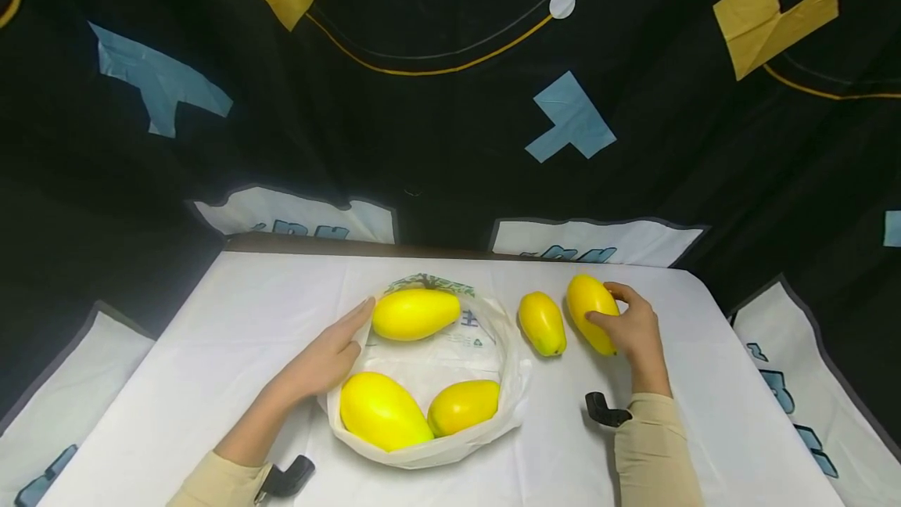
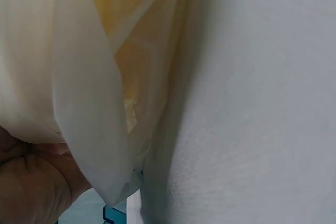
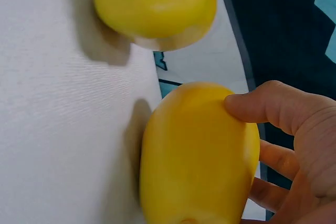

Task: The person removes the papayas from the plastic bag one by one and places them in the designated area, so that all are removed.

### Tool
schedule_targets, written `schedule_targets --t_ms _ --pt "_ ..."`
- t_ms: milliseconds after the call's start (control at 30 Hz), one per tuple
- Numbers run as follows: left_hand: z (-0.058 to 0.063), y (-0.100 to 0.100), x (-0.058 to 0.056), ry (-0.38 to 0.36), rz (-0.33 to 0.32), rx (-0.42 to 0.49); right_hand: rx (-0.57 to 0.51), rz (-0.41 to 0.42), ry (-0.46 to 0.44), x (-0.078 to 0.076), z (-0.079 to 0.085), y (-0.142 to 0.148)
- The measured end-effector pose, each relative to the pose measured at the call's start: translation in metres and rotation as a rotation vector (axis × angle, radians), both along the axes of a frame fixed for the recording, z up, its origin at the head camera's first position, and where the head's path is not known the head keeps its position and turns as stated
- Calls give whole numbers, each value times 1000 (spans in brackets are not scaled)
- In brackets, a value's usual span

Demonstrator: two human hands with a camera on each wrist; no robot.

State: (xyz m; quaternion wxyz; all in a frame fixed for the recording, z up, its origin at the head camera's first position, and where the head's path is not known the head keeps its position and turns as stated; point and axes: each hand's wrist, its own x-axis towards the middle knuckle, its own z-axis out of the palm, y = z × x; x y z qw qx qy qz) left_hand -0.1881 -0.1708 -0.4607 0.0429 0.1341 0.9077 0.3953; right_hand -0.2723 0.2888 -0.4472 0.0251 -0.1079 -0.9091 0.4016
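Around a papaya (image 1: 591, 314) on the table's right side, the fingers and thumb of my right hand (image 1: 633, 329) hold its right side. Beside it lies a smaller papaya (image 1: 542, 324), untouched. A white plastic bag (image 1: 429, 456) stands with its mouth wide, containing three more papayas: one at the back (image 1: 415, 314), a large one at front left (image 1: 383, 411) and one at front right (image 1: 464, 408). My left hand (image 1: 327, 356) holds the bag's left rim, index finger extended near the back papaya. In the left wrist view, translucent plastic (image 2: 94, 98) hides most fingers.
A white cloth covers the table (image 1: 232, 319). Behind it hangs a black curtain (image 1: 422, 147) with blue and gold shapes. Dark curved wrist mounts (image 1: 288, 478) extend from both sleeves, close above the tabletop.
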Motion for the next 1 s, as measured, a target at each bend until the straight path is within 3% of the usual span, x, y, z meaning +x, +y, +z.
schedule_targets --t_ms 367,600,800,1000 --pt "1 -1 -1 1 -9 9 41 0 -41 -1 0 -1" --pt "-2 -1 -1 0 -6 -2 119 25 -42 2 11 -4" --pt "-1 -1 -1 -1 -6 5 137 59 49 14 35 -17" --pt "1 -1 0 4 -10 5 155 154 181 27 55 -40"
